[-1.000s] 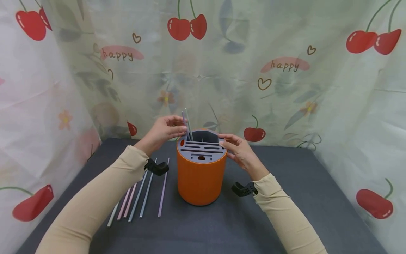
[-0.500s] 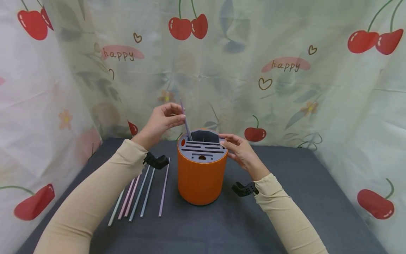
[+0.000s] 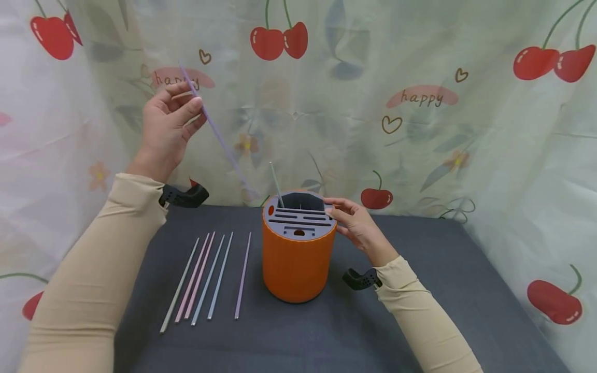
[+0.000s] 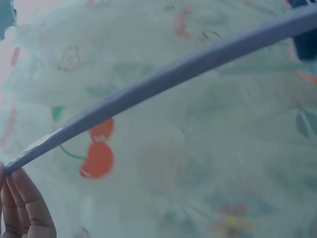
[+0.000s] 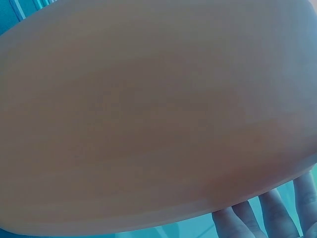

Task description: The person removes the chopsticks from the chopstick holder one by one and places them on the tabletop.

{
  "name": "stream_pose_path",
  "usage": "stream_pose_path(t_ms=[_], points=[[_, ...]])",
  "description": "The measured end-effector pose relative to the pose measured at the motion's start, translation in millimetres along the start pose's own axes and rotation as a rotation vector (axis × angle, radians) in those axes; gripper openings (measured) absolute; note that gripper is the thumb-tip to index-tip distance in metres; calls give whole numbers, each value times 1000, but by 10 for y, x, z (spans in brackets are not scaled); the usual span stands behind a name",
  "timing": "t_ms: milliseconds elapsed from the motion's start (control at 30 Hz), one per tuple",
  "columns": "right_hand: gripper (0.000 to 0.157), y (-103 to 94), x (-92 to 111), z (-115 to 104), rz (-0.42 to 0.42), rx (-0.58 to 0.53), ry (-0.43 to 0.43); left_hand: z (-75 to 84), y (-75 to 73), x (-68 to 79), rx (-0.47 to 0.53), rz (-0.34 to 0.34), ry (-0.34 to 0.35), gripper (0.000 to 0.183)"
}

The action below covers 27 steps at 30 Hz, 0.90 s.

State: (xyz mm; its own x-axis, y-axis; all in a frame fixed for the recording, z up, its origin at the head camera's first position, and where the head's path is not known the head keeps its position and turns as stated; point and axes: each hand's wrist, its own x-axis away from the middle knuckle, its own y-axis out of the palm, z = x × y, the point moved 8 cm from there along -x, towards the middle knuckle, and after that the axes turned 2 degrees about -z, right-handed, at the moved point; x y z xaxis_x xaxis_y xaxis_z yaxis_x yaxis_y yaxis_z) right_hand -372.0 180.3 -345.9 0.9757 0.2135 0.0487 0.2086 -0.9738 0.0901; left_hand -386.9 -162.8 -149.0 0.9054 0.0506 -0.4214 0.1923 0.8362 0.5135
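Observation:
My left hand (image 3: 170, 122) is raised at the upper left in the head view. It pinches a purple chopstick (image 3: 219, 135) between thumb and fingers, the stick slanting down to the right. In the left wrist view the chopstick (image 4: 163, 82) crosses the whole picture, fingertips at its left end. An orange utensil holder (image 3: 298, 269) with a grey slotted top stands upright on the table. One pale green chopstick (image 3: 275, 181) leans in its large opening. My right hand (image 3: 356, 225) grips the holder's right rim, thumb on top. In the right wrist view the orange wall (image 5: 148, 119) hides most else.
Left of the holder, several chopsticks lie roughly side by side on the dark table (image 3: 373, 331): a pale green one (image 3: 180, 285), two pink (image 3: 200, 274), two blue (image 3: 221, 274) and a purple one (image 3: 243, 274). A cherry-print curtain (image 3: 326, 103) surrounds the table.
My left hand has lifted the purple chopstick out of the holder's opening and carried it up and left. The pale green chopstick stays inside. My right hand keeps its grip on the rim.

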Motion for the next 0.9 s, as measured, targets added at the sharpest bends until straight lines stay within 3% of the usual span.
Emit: stream_pose_path(t_ms=[67,167,267,400,533,700,900], points=[[27,-11,3,2,0,-3,0,-146,-166,18,-44,20,-69,33],[26,-22,12,2,8,-2,4,-522,-451,98,-164,28,-195,42],[26,-17,16,-1,5,0,5,-996,-749,231,-337,-12,-321,54],[23,-5,11,-2,1,0,5,-1592,-1084,479,-610,-107,-453,56],[25,8,1,-4,5,7,7,-2033,-1363,723,-780,-149,-580,54],[31,11,-6,-3,13,16,12,-2345,-1548,896,-853,-120,-673,51],[34,6,1,2,8,16,11,-2512,-1584,970,-916,-100,-707,49]])
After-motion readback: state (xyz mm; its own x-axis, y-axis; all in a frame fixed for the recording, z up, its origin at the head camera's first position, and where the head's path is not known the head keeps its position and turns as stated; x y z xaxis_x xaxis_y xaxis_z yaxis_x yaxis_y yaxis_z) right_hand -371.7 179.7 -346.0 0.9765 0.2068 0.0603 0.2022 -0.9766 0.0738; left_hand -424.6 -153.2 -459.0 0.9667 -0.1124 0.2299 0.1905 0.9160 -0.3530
